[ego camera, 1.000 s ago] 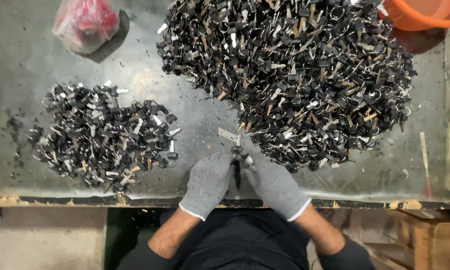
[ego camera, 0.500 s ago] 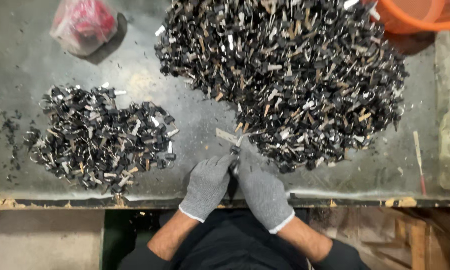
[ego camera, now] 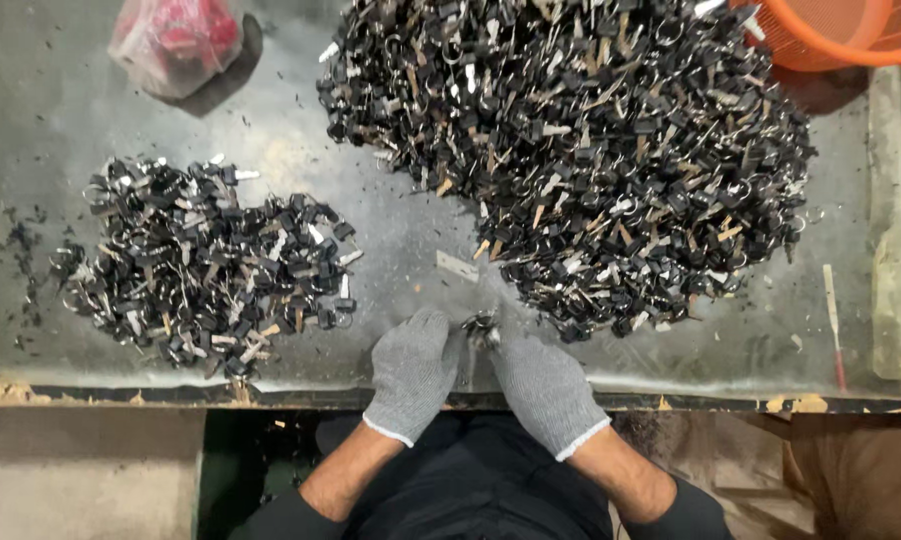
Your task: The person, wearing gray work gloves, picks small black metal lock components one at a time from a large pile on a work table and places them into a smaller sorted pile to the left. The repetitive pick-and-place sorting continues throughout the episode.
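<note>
Both my hands wear grey knit gloves and meet at the near edge of a grey metal table (ego camera: 391, 230). My left hand (ego camera: 412, 368) and my right hand (ego camera: 541, 383) pinch one small black and silver key piece (ego camera: 480, 327) between their fingertips. A big heap of black-headed keys and rings (ego camera: 591, 150) lies just beyond my right hand. A smaller pile of the same pieces (ego camera: 206, 265) lies to the left of my left hand. A small flat metal blade (ego camera: 458, 265) rests on the table right beyond my fingers.
A red item in a clear plastic bag (ego camera: 176, 40) sits at the far left. An orange mesh basket (ego camera: 841, 30) stands at the far right corner. A thin stick (ego camera: 834, 320) lies near the table's right edge. Dark crumbs (ego camera: 21, 250) dot the left side.
My hands stay together at the table's near edge, working the small piece; they shifted slightly and the view drifted a little. The piles have not moved.
</note>
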Motion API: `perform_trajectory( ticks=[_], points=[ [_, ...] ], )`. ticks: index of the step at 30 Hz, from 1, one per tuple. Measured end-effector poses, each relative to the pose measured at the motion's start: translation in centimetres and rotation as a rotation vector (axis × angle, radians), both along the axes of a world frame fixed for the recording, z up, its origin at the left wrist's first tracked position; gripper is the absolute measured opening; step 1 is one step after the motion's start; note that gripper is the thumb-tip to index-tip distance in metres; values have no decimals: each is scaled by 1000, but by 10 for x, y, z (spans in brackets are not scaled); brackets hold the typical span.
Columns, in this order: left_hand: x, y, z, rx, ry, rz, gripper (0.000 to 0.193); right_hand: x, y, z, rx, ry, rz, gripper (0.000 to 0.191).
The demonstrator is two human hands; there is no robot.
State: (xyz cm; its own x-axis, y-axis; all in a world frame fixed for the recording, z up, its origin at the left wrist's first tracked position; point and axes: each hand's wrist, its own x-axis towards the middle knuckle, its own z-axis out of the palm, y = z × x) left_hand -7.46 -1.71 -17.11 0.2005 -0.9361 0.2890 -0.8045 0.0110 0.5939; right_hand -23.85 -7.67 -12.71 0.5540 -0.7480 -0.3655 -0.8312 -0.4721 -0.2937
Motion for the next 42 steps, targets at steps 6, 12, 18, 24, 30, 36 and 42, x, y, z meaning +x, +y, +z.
perform_trajectory(
  ticks=[6,12,18,24,30,36,42],
  points=[
    [0,-2,0,10,22,-56,11,5,0,-15,-23,-14,-60,24],
    [-1,0,3,-2,30,-53,12,6,-4,-18,-58,-136,18,27],
    [10,-5,12,-73,-10,-1,7,0,-13,-11,-30,-90,40,25],
    [17,-26,40,-279,-46,237,14,-2,-6,-14,-48,-78,-39,34],
    [0,-109,32,-32,52,-30,27,4,1,-26,-132,-135,-5,27],
    [-14,-87,27,-2,-201,-100,15,-21,0,-34,-233,-288,-12,28],
    [-8,-37,33,145,-78,-122,22,-20,4,-25,-102,-297,-188,37]
  ],
)
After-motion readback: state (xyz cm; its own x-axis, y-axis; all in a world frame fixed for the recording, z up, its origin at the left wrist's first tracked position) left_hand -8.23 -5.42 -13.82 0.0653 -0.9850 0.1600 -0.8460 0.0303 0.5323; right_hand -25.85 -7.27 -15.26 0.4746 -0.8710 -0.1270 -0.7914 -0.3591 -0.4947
